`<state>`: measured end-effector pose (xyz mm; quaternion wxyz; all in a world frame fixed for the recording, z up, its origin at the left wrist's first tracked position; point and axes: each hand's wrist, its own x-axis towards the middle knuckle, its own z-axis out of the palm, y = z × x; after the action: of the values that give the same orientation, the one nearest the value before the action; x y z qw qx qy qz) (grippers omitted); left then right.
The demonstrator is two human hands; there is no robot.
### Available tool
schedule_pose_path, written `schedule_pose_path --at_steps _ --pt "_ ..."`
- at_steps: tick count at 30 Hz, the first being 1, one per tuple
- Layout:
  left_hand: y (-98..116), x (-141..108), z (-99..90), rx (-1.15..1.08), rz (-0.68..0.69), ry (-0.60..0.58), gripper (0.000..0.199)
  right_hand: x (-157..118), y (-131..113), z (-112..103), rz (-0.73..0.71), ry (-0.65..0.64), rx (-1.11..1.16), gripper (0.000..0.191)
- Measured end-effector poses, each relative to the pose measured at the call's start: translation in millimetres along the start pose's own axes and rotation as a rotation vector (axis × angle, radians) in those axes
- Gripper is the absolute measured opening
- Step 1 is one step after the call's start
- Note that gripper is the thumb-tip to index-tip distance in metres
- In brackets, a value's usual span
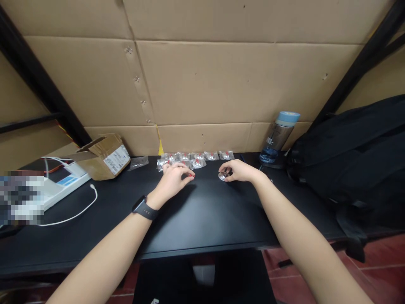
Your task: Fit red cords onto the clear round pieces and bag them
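Note:
My left hand (175, 178), wearing a black watch (145, 207), pinches a small red piece (191, 175) between thumb and fingertips. In my right hand (237, 171) is a clear round suction cup (222, 176), held low at the table by the fingertips. The two hands are apart. Behind them, near the cardboard wall, lie several clear plastic packets (198, 162) with clear round pieces and red parts inside. My left hand partly hides the nearest packets. Left of the group lies a flat clear plastic bag (139, 162).
On the black table (209, 219), an open cardboard box (107, 158) stands left, near a white power strip (68, 185) and a white cable (82, 210). A blue-lidded water bottle (276, 137) stands at the back right, beside a black backpack (357, 164). Cardboard (221, 84) walls the back.

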<state>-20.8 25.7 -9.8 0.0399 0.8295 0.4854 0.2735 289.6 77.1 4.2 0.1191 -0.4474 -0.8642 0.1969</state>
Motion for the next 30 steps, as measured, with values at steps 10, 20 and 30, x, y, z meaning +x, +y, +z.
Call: schedule_pose_path --at_steps 10,20,30 --pt "3.5 -0.8 1.7 -0.063 -0.004 0.001 0.011 5.1 6.2 8.8 0.007 0.057 -0.036 0.049" --pt "-2.5 0.1 6.0 -0.052 -0.008 -0.008 0.012 4.8 0.8 9.6 0.0 0.082 -0.05 0.043" --pt "-2.4 1.0 5.0 -0.101 0.003 -0.003 0.011 6.7 3.8 11.5 -0.037 0.126 -0.185 0.037"
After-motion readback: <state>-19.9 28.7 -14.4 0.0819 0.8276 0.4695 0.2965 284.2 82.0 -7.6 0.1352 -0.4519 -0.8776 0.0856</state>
